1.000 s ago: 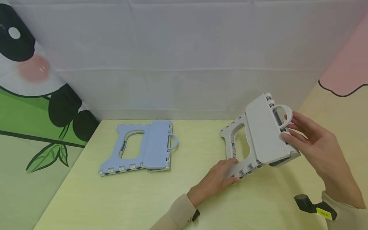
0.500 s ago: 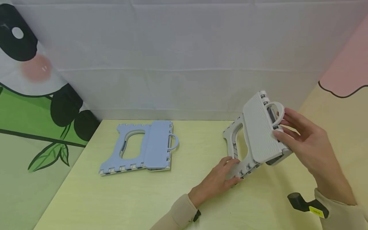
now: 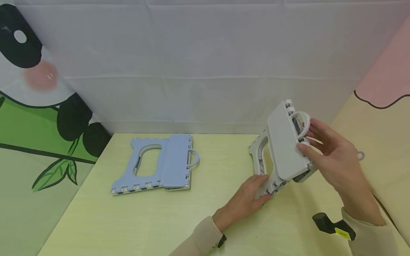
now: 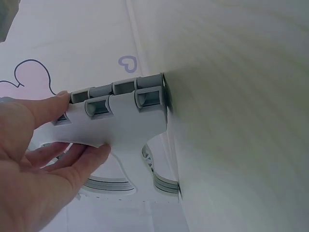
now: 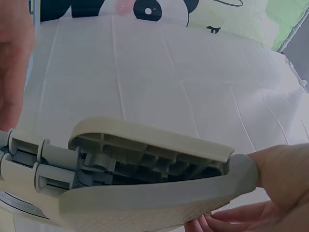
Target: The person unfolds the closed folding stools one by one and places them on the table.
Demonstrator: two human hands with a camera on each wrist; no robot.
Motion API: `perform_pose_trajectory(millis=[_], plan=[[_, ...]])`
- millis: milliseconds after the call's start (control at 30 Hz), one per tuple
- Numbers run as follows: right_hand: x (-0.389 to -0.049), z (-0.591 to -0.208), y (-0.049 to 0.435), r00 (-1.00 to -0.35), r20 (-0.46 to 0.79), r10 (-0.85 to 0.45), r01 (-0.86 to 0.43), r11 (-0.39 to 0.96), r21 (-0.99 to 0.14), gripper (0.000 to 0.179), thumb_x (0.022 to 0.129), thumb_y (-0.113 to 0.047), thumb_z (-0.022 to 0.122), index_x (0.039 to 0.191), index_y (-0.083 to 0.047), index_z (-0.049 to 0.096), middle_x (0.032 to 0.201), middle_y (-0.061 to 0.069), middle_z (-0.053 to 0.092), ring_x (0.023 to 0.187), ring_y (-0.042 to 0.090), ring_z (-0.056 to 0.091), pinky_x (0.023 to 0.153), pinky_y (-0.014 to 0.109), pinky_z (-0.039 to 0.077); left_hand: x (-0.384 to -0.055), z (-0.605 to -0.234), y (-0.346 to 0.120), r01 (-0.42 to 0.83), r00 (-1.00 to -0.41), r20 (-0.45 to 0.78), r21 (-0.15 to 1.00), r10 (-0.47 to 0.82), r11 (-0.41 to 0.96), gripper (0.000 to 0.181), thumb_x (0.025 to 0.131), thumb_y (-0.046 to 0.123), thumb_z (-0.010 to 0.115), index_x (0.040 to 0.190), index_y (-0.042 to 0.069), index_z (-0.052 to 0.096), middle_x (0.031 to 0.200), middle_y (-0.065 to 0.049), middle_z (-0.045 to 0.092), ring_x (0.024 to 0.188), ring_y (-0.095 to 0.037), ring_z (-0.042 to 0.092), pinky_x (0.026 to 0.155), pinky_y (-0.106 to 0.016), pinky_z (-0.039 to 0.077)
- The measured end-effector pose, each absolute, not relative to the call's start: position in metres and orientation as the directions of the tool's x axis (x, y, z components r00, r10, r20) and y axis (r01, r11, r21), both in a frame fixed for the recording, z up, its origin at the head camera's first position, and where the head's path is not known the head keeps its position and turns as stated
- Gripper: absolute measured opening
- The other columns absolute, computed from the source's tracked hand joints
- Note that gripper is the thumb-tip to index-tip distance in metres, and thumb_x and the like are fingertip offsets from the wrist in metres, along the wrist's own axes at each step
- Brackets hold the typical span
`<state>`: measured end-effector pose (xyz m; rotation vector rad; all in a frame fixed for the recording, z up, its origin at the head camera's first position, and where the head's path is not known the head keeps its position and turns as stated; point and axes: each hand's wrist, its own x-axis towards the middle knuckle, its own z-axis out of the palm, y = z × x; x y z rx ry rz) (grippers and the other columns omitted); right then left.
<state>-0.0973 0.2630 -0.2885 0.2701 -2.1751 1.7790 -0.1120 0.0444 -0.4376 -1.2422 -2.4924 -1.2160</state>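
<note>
A white folding stool [image 3: 282,145], folded nearly flat, stands tilted at the right of the table in the head view. My left hand [image 3: 241,201] grips its lower leg edge, thumb on one side and fingers curled through the leg opening, as the left wrist view shows on the hinged leg [image 4: 125,121]. With my right hand [image 3: 336,163] I hold the seat's right edge beside the loop handle [image 3: 302,124]. In the right wrist view the two seat halves [image 5: 154,203] stand slightly apart at one end, with ribs visible between them.
A blue folding stool [image 3: 176,163] lies folded flat on the left of the pale yellow table [image 3: 144,227]. Behind the table rises a white cloth backdrop [image 3: 192,71]. Cartoon-printed cloth [image 3: 48,117] borders the left side.
My right hand has drifted left, bringing the white stool's seat end left and slightly more upright. My left hand keeps its grip and shifts slightly right. The blue stool stays put.
</note>
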Motion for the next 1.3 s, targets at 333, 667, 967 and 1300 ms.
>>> perform_pose_trajectory(millis=[333,667,967,1300], plan=[[-0.096,-0.283,0.247,-0.904,0.423,0.055,-0.365,0.418,-0.832,0.067,0.092,0.007,0.072,0.153,-0.004,0.046,0.141,0.004,0.059,0.118,0.008,0.058,0.096,0.01,0.047,-0.116,-0.433,0.043,0.708,-0.634,0.382,0.636,0.672,0.307,0.058,0.099,0.016,0.071,0.147,-0.005,0.045,0.132,-0.014,0.06,0.119,-0.02,0.06,0.104,-0.019,0.044],[-0.096,-0.281,0.238,-0.887,0.462,0.001,-0.417,0.429,-0.801,0.068,0.09,0.015,0.069,0.152,-0.001,0.046,0.141,0.002,0.057,0.119,0.009,0.057,0.099,0.011,0.045,-0.118,-0.435,0.042,0.742,-0.606,0.404,0.598,0.685,0.304,0.059,0.1,0.018,0.07,0.147,-0.006,0.043,0.132,-0.015,0.06,0.12,-0.02,0.06,0.104,-0.019,0.045],[-0.1,-0.281,0.236,-0.896,0.444,-0.026,-0.423,0.353,-0.834,0.065,0.091,0.016,0.067,0.151,0.003,0.046,0.138,0.003,0.059,0.119,0.011,0.058,0.099,0.012,0.046,-0.121,-0.436,0.038,0.737,-0.601,0.404,0.614,0.69,0.282,0.06,0.099,0.018,0.071,0.147,-0.003,0.042,0.136,-0.012,0.058,0.127,-0.017,0.057,0.108,-0.02,0.043],[-0.1,-0.278,0.228,-0.9,0.431,-0.062,-0.426,0.322,-0.845,0.063,0.092,0.013,0.067,0.151,0.003,0.046,0.14,0.008,0.057,0.121,0.012,0.057,0.102,0.013,0.045,-0.125,-0.434,0.037,0.667,-0.617,0.341,0.705,0.709,0.241,0.059,0.1,0.015,0.069,0.148,0.001,0.038,0.14,-0.012,0.055,0.13,-0.012,0.053,0.109,-0.021,0.042]])
